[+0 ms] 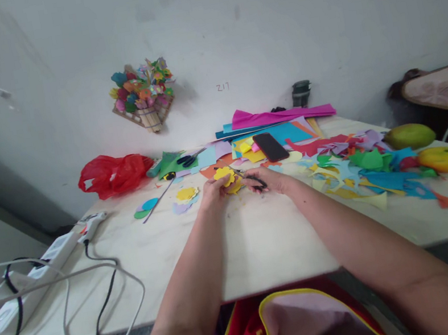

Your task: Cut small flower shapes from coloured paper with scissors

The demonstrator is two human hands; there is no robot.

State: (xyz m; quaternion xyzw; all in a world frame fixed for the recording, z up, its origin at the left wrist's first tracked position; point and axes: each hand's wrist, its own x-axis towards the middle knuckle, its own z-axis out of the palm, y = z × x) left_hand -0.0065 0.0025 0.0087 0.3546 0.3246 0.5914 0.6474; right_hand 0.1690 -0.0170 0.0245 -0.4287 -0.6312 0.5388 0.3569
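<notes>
Between the fingers of my left hand (213, 191) is a yellow paper flower (224, 176) with a scalloped edge. My right hand (272, 179) is closed round the black handles of a pair of scissors (258, 182). The blades point left and meet the flower's right edge; whether they are closed is too small to tell. Left of my hands lie more yellow paper flowers (186, 193) on lilac paper pieces (185, 206). Green and blue paper circles (146, 207) rest farther left.
Paper scraps (358, 167) cover the table's right side, near a mango (410, 136) and yellow fruit (444, 158). A phone (271, 147) lies on coloured sheets behind my hands. Second scissors (191, 158) and a red plastic bag (115, 174) are back left. A power strip (28, 285) with cables runs along the left edge.
</notes>
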